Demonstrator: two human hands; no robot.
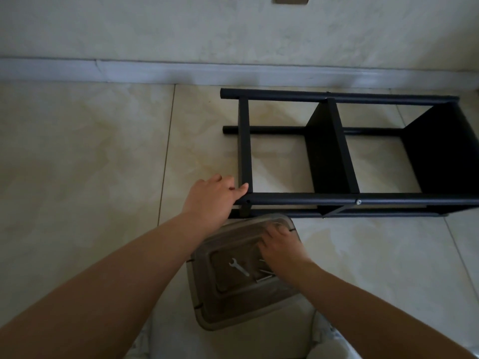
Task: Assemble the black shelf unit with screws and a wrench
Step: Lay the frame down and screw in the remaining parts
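The black shelf unit (334,149) lies on its side on the tiled floor, with round black tubes and flat black panels. My left hand (211,200) grips the left end of its near tube, thumb on top beside a crossbar. A silver bolt (358,202) shows on that tube further right. In front of the shelf stands a clear plastic box (223,301) with its lid on. A small silver wrench (239,266) and several screws (264,277) lie on the lid. My right hand (281,248) rests on the lid over the screws, fingers curled; what it holds is hidden.
A pale wall with a white skirting board (181,73) runs behind the shelf. Beige floor tiles (77,164) spread to the left and right. White cloth (324,343) shows at the bottom edge.
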